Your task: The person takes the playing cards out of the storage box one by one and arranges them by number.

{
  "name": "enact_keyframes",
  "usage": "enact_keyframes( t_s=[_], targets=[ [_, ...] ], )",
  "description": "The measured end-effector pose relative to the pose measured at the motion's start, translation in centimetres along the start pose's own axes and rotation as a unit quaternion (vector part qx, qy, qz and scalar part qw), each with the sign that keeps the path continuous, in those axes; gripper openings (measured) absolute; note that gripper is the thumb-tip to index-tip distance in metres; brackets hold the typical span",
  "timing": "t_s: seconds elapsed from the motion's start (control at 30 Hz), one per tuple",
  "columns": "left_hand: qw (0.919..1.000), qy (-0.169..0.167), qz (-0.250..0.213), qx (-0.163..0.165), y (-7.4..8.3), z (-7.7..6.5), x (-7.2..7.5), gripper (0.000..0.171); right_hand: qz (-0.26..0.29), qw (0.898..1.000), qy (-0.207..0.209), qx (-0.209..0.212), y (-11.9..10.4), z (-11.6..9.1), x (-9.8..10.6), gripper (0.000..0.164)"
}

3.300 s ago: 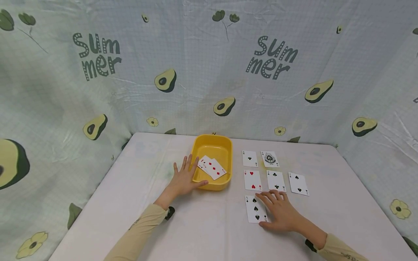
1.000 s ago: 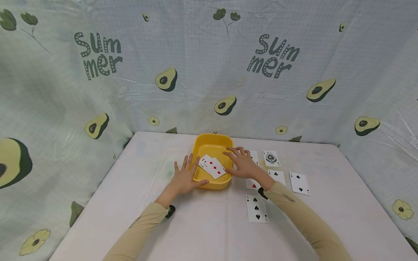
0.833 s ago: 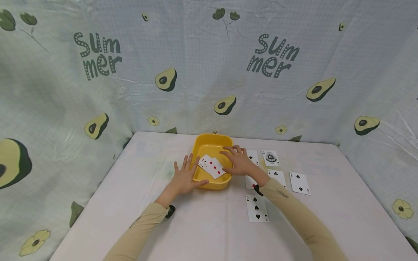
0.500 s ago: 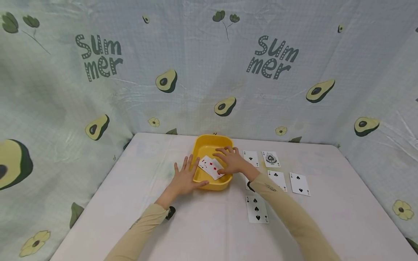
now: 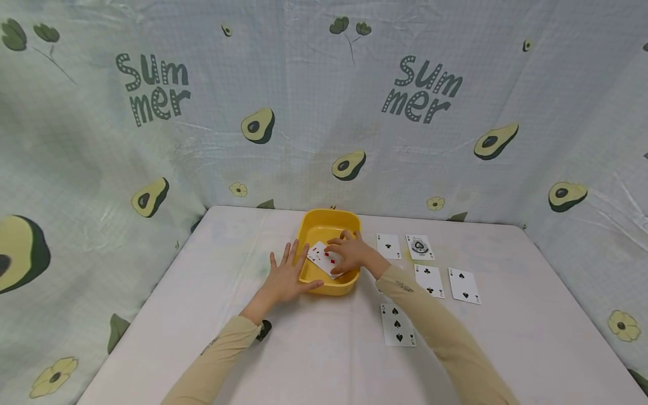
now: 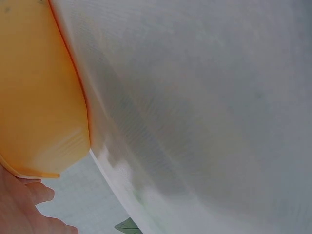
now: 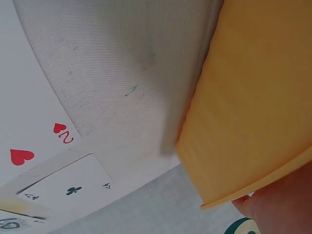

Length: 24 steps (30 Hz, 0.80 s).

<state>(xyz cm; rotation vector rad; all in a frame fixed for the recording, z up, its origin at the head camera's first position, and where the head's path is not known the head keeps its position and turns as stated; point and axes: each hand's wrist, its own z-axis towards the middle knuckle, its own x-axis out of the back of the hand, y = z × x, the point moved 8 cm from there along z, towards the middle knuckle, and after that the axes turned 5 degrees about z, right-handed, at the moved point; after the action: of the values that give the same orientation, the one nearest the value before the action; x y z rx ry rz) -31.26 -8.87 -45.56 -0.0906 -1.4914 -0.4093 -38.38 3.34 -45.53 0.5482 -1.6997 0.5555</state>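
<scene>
My left hand (image 5: pixel 284 279) rests with spread fingers against the left rim of a yellow plastic tray (image 5: pixel 324 232). My right hand (image 5: pixel 352 253) reaches over the tray's right side, its bent fingers and thumb above a diamonds playing card (image 5: pixel 329 260). That card overlaps another red-marked playing card (image 5: pixel 316 252) on the tray floor; my fingers cover part of both. Whether the fingertips touch the card is unclear. In the left wrist view, the tray's outer wall (image 6: pixel 39 97) stands beside the left hand (image 6: pixel 27 209). The right wrist view has the opposite wall (image 7: pixel 253 112) below my right hand (image 7: pixel 287 204).
Right of the tray lie an ace of clubs (image 5: pixel 388 246), an ace of spades (image 5: pixel 419 247), a two of clubs (image 5: pixel 429 280), a two of spades (image 5: pixel 464 286) and a three of spades (image 5: pixel 397 325). A two of hearts (image 7: pixel 29 112) is mostly under the right sleeve. Printed cloth (image 5: pixel 304 84) hangs behind.
My right hand has gone from beside the three of spades up and left to the tray, lately edging further in over the diamonds card. The left hand and cards have stayed put.
</scene>
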Motion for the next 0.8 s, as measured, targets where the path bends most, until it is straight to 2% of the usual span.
enact_keyframes(
  t_s=[0.13, 0.33, 0.8],
  targets=[
    [1.0000, -0.001, 0.001, 0.000, 0.00, -0.04, -0.01, 0.096, -0.022, 0.999, -0.020, -0.013, 0.05, 0.25, -0.47, 0.057],
    [1.0000, -0.001, -0.001, 0.002, -0.06, -0.02, -0.01, 0.097, -0.050, 0.997, -0.049, -0.030, 0.00, 0.32, -0.94, 0.066],
    [1.0000, 0.003, -0.003, 0.000, 0.02, -0.08, 0.09, 0.097, -0.061, 0.996, -0.045, -0.039, -0.39, 0.17, -1.01, 0.069]
  ],
)
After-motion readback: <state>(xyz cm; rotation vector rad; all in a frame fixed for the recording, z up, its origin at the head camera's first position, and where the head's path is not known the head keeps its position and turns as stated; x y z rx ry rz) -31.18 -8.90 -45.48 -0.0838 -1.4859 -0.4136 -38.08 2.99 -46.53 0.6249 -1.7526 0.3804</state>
